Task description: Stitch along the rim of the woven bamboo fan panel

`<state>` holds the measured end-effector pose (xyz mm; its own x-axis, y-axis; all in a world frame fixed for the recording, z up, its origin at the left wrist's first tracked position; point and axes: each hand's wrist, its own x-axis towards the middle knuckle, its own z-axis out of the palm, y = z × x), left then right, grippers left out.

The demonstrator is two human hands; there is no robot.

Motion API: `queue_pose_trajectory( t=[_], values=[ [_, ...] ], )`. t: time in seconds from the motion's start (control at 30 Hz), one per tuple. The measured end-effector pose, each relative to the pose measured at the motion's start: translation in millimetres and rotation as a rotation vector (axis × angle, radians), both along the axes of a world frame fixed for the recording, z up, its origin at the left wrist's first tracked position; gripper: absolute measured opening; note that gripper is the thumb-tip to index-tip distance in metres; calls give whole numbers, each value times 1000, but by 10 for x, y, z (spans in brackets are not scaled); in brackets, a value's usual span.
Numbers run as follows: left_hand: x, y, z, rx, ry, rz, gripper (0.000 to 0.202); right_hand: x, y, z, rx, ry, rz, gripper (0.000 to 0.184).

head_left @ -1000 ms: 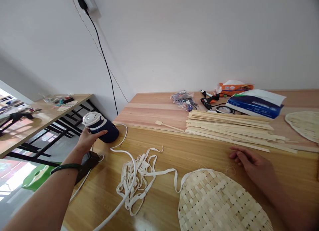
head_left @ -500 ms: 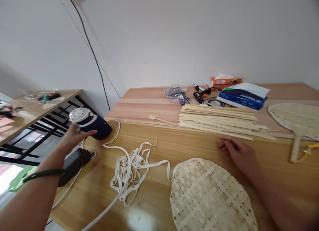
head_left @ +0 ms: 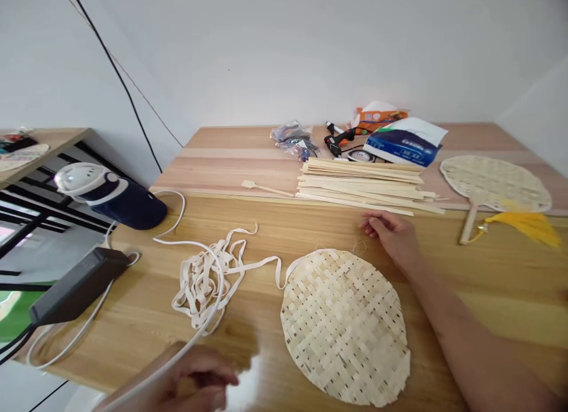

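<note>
My left hand [head_left: 195,376] is low in the view, over the near table, fingers bent with a gap between thumb and fingertips and nothing visible in them. A white cable [head_left: 195,335] crosses in front of its wrist. Before it lies a tangle of white fabric tape [head_left: 195,287], one end running along the rim of a round woven bamboo panel [head_left: 348,329]. My right hand [head_left: 393,234] rests beyond the panel's upper right, thumb pressed to curled fingers. A fine thread [head_left: 359,246] loops near those fingertips; whatever they hold is too small to make out.
A dark blue bottle [head_left: 133,205] with a white lid and a black power adapter [head_left: 80,285] are at left. Behind lie a small wooden paddle [head_left: 266,189], bamboo strips [head_left: 359,184], a glue gun [head_left: 339,141], a tissue pack [head_left: 403,145] and a finished fan [head_left: 497,181] with yellow tassel.
My left hand has let go of the bottle and come back toward me, over the near table. The bottle stays at the left. My right hand keeps its place beside the panel; the view has shifted.
</note>
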<state>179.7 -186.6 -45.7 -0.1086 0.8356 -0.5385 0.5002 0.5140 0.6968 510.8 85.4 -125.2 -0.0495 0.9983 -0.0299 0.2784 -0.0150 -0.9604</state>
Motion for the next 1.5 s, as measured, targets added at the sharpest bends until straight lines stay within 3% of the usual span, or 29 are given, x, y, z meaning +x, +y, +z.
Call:
queue_pose_trajectory(
  t=[0.07, 0.13, 0.2, 0.33, 0.53, 0.87, 1.3, 1.5],
  values=[
    [359, 314, 78, -16, -228, -167, 23, 1, -5, -16, 1, -35, 39, 22],
    [613, 566, 84, 101, -296, -102, 27, 6, -5, -45, 11, -80, 80, 22],
    [787, 765, 41, 262, -262, -7, 26, 14, 2, -75, 18, -106, 99, 23],
    [1022, 1097, -42, 615, -43, -10, 19, 25, 18, -101, 17, -114, 99, 23],
    [1231, 1438, -117, 766, 93, -159, 25, 32, 4, -117, 44, -154, 83, 25],
    [1223, 1440, -194, 820, 115, -233, 26, 18, -2, -111, 39, -172, 62, 26],
    [1126, 1418, -236, 800, 161, -197, 31, 4, -23, -74, 45, -186, 49, 24],
    [1114, 1424, -288, 687, 191, -152, 47, 17, -33, -91, 60, -211, 65, 25]
  ],
)
